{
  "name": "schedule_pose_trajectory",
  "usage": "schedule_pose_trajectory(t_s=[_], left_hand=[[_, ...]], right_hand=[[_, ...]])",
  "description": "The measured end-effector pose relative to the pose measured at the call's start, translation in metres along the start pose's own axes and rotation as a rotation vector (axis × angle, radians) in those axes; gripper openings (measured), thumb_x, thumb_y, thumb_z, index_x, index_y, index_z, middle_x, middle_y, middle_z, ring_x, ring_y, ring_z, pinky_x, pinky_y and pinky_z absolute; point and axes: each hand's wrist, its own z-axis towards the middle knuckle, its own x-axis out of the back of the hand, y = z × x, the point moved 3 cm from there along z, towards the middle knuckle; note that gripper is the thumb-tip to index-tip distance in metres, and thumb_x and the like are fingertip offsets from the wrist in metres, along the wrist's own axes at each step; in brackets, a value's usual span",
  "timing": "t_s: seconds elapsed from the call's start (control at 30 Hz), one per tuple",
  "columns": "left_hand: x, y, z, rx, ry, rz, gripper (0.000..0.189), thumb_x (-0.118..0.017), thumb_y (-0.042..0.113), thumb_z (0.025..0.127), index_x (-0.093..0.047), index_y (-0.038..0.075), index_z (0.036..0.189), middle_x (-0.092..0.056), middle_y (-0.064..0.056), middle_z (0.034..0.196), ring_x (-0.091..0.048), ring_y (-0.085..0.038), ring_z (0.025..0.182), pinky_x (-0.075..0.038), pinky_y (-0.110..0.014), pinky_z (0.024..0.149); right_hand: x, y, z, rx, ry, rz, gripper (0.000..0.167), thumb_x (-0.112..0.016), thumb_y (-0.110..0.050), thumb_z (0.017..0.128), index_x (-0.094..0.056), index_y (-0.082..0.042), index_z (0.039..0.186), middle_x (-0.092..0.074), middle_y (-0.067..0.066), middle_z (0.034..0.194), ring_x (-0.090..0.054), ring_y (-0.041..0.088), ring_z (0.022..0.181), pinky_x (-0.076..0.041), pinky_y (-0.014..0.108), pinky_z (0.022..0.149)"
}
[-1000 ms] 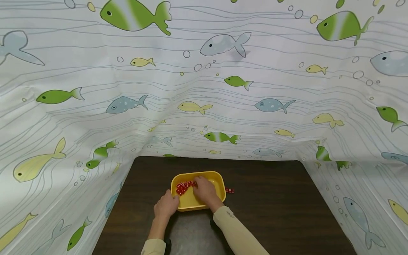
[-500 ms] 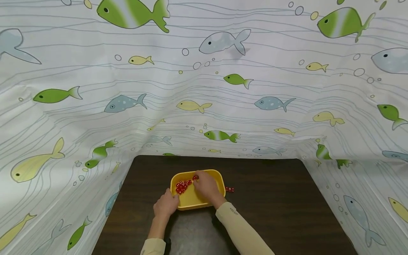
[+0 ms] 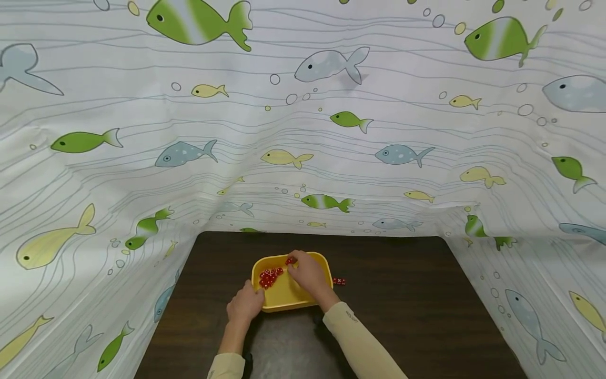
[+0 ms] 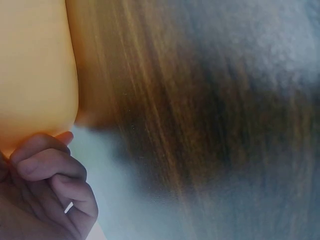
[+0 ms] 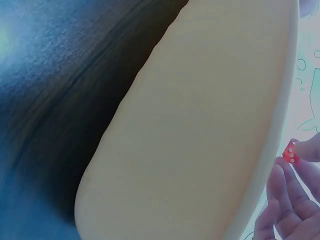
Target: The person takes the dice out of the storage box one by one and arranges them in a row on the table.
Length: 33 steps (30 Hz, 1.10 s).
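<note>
A yellow tray sits on the dark table, with a heap of red dice in its left half. My left hand grips the tray's left rim near the front corner; in the left wrist view its curled fingers touch the tray's wall. Over the tray's far right part, my right hand pinches one red die with white pips between thumb and fingertips. Most of the right palm is out of frame in the right wrist view.
A short row of red dice lies on the table just right of the tray. A white fish-print curtain encloses the table at the back and both sides.
My right hand has lifted away from the dice heap toward the tray's far rim, a die now showing at its fingertips. The left hand keeps its hold on the rim.
</note>
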Motion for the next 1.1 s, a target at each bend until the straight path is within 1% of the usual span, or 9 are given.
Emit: schedule_pose_trajectory(t_s=[0.1,0.23,0.33,0.43,0.6,0.83,1.1], left_hand=[[0.0,0.0,0.0,-0.004,0.003,0.0,0.06,-0.053,0.034,0.105,-0.049,-0.009,0.147,-0.065,-0.015,0.093,-0.058,-0.028,0.074,-0.047,-0.048,0.075],[0.0,0.0,-0.001,-0.009,0.006,0.003,0.061,-0.053,0.034,0.105,-0.048,-0.009,0.147,-0.064,-0.014,0.091,-0.058,-0.028,0.074,-0.046,-0.047,0.074],[0.0,0.0,-0.001,-0.011,-0.001,0.0,0.061,-0.052,0.034,0.105,-0.046,-0.01,0.147,-0.063,-0.015,0.091,-0.058,-0.028,0.074,-0.046,-0.048,0.075],[0.001,-0.001,-0.001,-0.008,-0.003,0.002,0.061,-0.052,0.034,0.105,-0.046,-0.01,0.148,-0.064,-0.016,0.093,-0.058,-0.029,0.075,-0.047,-0.049,0.076],[0.002,0.0,-0.001,-0.012,-0.003,0.007,0.061,-0.052,0.035,0.105,-0.047,-0.009,0.147,-0.066,-0.018,0.097,-0.059,-0.03,0.076,-0.048,-0.051,0.077],[0.002,0.0,-0.001,-0.016,-0.003,0.001,0.06,-0.051,0.035,0.105,-0.047,-0.009,0.146,-0.066,-0.018,0.097,-0.059,-0.03,0.076,-0.048,-0.052,0.076],[0.0,0.002,-0.002,0.007,-0.011,-0.004,0.06,-0.051,0.034,0.105,-0.046,-0.009,0.147,-0.063,-0.016,0.093,-0.057,-0.029,0.074,-0.045,-0.047,0.074]], right_hand=[[0.003,0.003,-0.003,-0.014,0.014,0.032,0.028,-0.072,-0.026,0.101,-0.073,-0.019,0.128,-0.074,0.0,0.122,-0.067,0.015,0.099,-0.059,0.042,0.102],[0.008,0.008,-0.005,0.001,0.049,0.058,0.027,-0.071,-0.024,0.101,-0.073,-0.017,0.127,-0.074,0.003,0.12,-0.065,0.015,0.093,-0.06,0.041,0.096],[0.014,0.011,-0.008,0.004,0.081,0.06,0.026,-0.071,-0.023,0.101,-0.074,-0.016,0.126,-0.075,0.004,0.118,-0.063,0.015,0.089,-0.06,0.041,0.091],[0.021,0.013,-0.011,-0.003,0.105,0.061,0.025,-0.071,-0.024,0.101,-0.075,-0.017,0.125,-0.075,0.004,0.117,-0.063,0.016,0.088,-0.06,0.041,0.09],[0.032,0.018,-0.016,-0.015,0.141,0.062,0.024,-0.073,-0.021,0.1,-0.075,-0.016,0.123,-0.075,0.005,0.117,-0.065,0.018,0.09,-0.061,0.043,0.092],[0.044,0.031,-0.021,-0.058,0.175,0.087,0.024,-0.073,-0.02,0.1,-0.074,-0.015,0.124,-0.075,0.006,0.118,-0.066,0.022,0.094,-0.061,0.047,0.095],[0.051,0.047,-0.024,-0.09,0.203,0.109,0.026,-0.073,-0.021,0.1,-0.073,-0.016,0.125,-0.075,0.006,0.121,-0.068,0.023,0.098,-0.061,0.047,0.097]])
